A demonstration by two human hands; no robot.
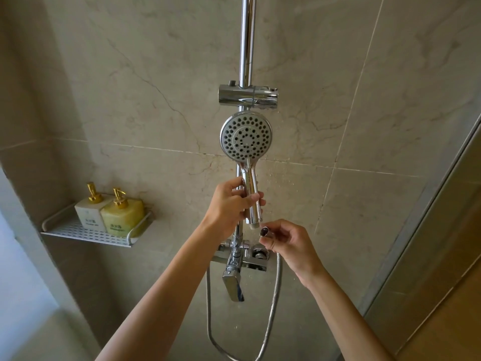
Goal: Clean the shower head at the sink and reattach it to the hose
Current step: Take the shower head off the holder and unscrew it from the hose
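The left hand (231, 204) is gripping the handle of the shower head (246, 136), fingers curled around it, and holding it upright with the holes facing us. The right hand (286, 242) is pinching the hose nut (266, 232) just below and to the right of the handle's threaded end (253, 226). The two hands are near each other but not touching, and the nut is not yet on the thread. The hose (273, 308) is hanging down from the right hand in a long loop. I think the joining step is just about to start. The nut is sitting tilted, not lined up under the thread, so it could go on crooked and jam. The little rubber ring inside the nut is too small to see; if it is missing, water may leak. There are drops on the wall beside the right hand, so I think the metal may be wet and the handle could slip. The heavy hose could pull the nut out of the pinch. The tap (234, 269) is sitting right under both hands, so a dropped head would bang on it.
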